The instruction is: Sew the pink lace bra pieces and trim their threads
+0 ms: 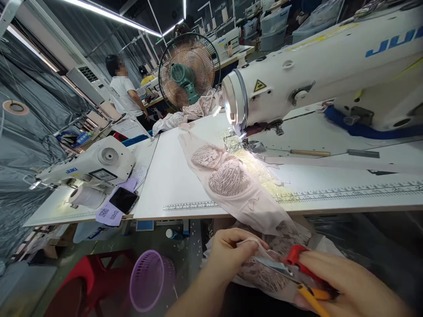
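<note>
My left hand (pixel 229 255) is closed, pinching the edge of a pale pink lace garment (pixel 231 185) below the table's front edge. My right hand (pixel 346 286) is closed round scissors (pixel 291 264) with red and orange handles, their blades pointing left at the pinched fabric. The garment runs up over the edge of the white sewing table (pixel 172 176) to the needle of a white Juki sewing machine (pixel 297 75), whose lamp lights the cloth under its foot.
A second Juki machine (pixel 89 165) stands on the table to the left, with a white roll (pixel 86 196), a phone (pixel 123 199) and purple papers. Behind are a standing fan (pixel 188 70), piled pink fabric and a person in white. A purple basket (pixel 150 277) and red stool (pixel 89 281) sit on the floor.
</note>
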Action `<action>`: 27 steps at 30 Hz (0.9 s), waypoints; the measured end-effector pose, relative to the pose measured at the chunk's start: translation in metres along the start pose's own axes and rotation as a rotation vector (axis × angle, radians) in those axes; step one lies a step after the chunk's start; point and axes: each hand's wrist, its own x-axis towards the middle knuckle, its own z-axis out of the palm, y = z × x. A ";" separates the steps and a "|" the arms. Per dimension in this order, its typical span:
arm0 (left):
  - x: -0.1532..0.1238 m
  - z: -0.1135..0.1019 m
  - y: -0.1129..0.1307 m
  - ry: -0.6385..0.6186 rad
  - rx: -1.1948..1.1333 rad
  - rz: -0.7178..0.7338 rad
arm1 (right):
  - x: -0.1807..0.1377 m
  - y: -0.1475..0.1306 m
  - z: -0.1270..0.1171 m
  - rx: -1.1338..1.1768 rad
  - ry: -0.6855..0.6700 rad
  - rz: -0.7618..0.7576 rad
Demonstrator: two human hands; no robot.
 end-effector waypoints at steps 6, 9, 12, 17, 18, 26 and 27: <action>-0.003 -0.004 -0.003 -0.038 0.030 0.007 | 0.010 -0.020 0.007 -0.111 0.068 -0.149; -0.003 -0.008 -0.004 -0.048 0.022 -0.022 | 0.011 -0.024 0.005 -0.094 0.061 -0.191; -0.002 -0.010 -0.005 -0.039 -0.009 -0.086 | 0.008 -0.020 0.007 -0.090 0.000 -0.215; -0.002 -0.009 -0.003 -0.042 -0.043 -0.131 | 0.002 -0.011 0.013 -0.062 -0.013 -0.245; -0.002 -0.009 -0.002 -0.042 -0.036 -0.134 | 0.002 -0.012 0.012 -0.058 -0.013 -0.244; 0.001 -0.004 -0.002 -0.041 0.057 -0.170 | 0.014 -0.028 -0.009 -0.122 0.040 -0.290; 0.002 -0.004 -0.003 -0.040 0.048 -0.184 | 0.015 -0.029 -0.011 -0.123 0.045 -0.294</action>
